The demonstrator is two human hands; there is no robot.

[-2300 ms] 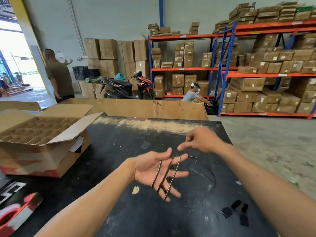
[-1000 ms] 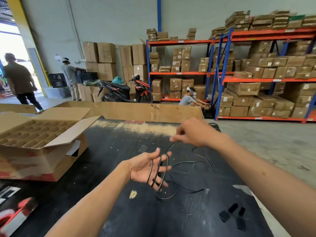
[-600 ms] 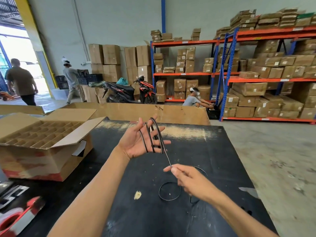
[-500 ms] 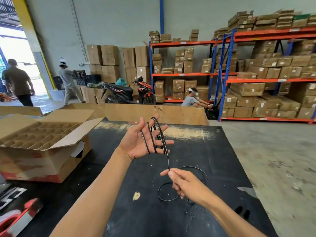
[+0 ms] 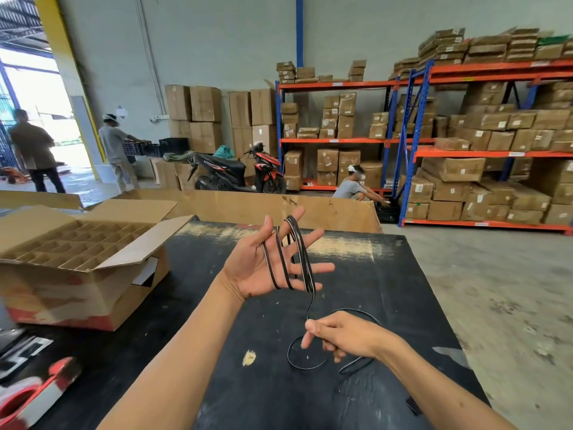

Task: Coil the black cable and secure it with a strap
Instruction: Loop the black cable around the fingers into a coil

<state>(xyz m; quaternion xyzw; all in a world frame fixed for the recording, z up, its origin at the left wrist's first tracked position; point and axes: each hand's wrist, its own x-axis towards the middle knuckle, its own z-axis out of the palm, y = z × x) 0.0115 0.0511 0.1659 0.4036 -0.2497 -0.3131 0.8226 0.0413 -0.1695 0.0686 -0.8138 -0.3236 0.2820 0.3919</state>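
Several cable [image 5: 280,264] loops wrap my raised left hand [image 5: 267,264], fingers spread; my right hand [image 5: 339,336] pinches the slack, which trails onto the tabletop [image 5: 248,392]. Left, an open divider box [image 5: 77,262].

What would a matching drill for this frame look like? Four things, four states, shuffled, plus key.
Things:
1. left hand
2. right hand
3. black cable
4. cardboard box

States:
A. flaps open, divider grid showing
B. pinches the cable low over the black table
C. raised, fingers spread, turns wound across them
D. partly wound, slack looped on the table

Pairs: 1-C, 2-B, 3-D, 4-A
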